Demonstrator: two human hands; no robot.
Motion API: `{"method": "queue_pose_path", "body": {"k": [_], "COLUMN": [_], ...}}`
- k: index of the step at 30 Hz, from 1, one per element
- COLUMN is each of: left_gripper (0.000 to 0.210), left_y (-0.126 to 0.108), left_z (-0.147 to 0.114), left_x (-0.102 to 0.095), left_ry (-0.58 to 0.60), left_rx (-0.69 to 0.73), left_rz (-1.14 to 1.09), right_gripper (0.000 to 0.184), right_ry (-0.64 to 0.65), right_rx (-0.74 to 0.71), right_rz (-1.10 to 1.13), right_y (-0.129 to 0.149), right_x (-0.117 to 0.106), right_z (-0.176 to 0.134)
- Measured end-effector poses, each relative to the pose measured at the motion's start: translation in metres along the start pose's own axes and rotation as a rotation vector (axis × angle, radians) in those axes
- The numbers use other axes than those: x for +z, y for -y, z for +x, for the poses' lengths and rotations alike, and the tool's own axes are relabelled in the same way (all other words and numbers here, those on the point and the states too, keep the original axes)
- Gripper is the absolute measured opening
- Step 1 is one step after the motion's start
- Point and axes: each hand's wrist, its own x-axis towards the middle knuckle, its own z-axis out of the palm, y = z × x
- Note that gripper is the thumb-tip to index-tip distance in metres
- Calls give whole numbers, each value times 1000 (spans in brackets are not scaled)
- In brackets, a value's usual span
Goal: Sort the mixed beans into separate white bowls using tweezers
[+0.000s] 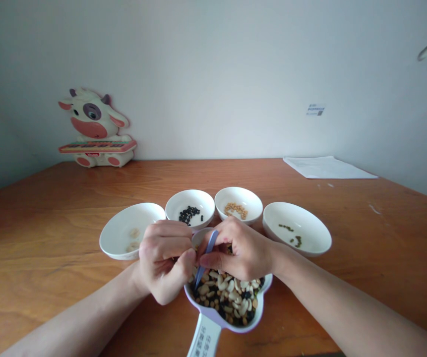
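Slim purple-blue tweezers (211,241) are pinched between the thumb and fingers of my right hand (241,250), with one end down in the handled bowl. My left hand (166,258) is closed beside them, thumb pressed against the curled fingers and nearly touching the right fingertips. Whatever it may hold is hidden. Beneath both hands is a purple-rimmed, scalloped bowl (267,290) with a white handle (205,337) bearing printed characters. Inside lies a mix of pale peanut halves (231,296), black beans, yellow beans and a little green.
Four white bowls arc behind the hands: one with a few pale pieces (111,237), one with black beans (172,206), one with yellow beans (252,201), one with green beans (313,228). A cow keyboard toy (96,129) and white papers (328,167) lie farther back.
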Motion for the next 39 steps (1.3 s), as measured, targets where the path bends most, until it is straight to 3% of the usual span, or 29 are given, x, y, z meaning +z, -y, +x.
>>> {"method": "queue_pose_path", "body": {"k": [12,17,19,23,26,29,39], "left_gripper": [28,28,28,29,29,30,29], "left_y": [-1,-1,-1,0,1,1,1], "left_z": [0,0,0,0,0,0,-1], "left_x": [1,-1,-1,-1,-1,-1,1], "left_ry": [7,2,-5,-47,-88,-107,-85], "left_rx": [0,6,-2,4,3,-6,-19], "left_rz": [-2,3,0,-15,-8,7,-1], "right_gripper": [20,17,18,25,27,31,36], "right_ry": [-26,-58,-134,-496,-694,-768,-677], "right_rx": [-10,53,98,108,90,127,303], "right_rz": [18,210,345,476,426,296,-160], "right_y": [2,6,4,-4,-7,-10,-16], "right_x": [-1,-6,-8,-10,-11,-10,-7], "right_z": [0,-2,-4,-4,0,3,0]}}
